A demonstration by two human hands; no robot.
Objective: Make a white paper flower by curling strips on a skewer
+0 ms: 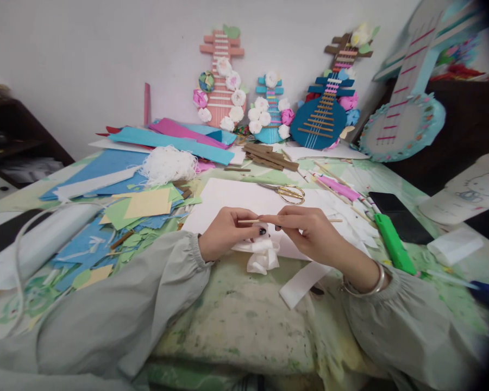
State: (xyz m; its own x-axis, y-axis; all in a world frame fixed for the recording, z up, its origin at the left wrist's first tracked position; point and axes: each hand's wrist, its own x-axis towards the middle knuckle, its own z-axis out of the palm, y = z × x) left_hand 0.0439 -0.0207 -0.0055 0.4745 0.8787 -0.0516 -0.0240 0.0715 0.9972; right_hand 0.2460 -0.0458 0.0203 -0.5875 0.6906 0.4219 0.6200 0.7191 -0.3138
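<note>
A thin wooden stick (336, 220) lies level across both hands above the front of the table. My left hand (231, 231) is closed around its left end, thumb and fingers pinched together. White curled paper (264, 258) hangs just below these fingertips; how it joins the stick is hidden. My right hand (309, 231) pinches the stick near its middle, with the right end poking out beyond the knuckles. Below the right wrist lies a white paper strip (303, 285). Gold-handled scissors (291, 194) rest on a white sheet (215, 201) behind the hands.
Paper-covered lutes, including a pink one (220, 100) and a dark blue one (320, 122), lean at the back. Left are a heap of white string (169, 165) and paper scraps (149, 203). At right lie a green glue gun (394, 244), a black phone (399, 216) and a white cup (464, 187).
</note>
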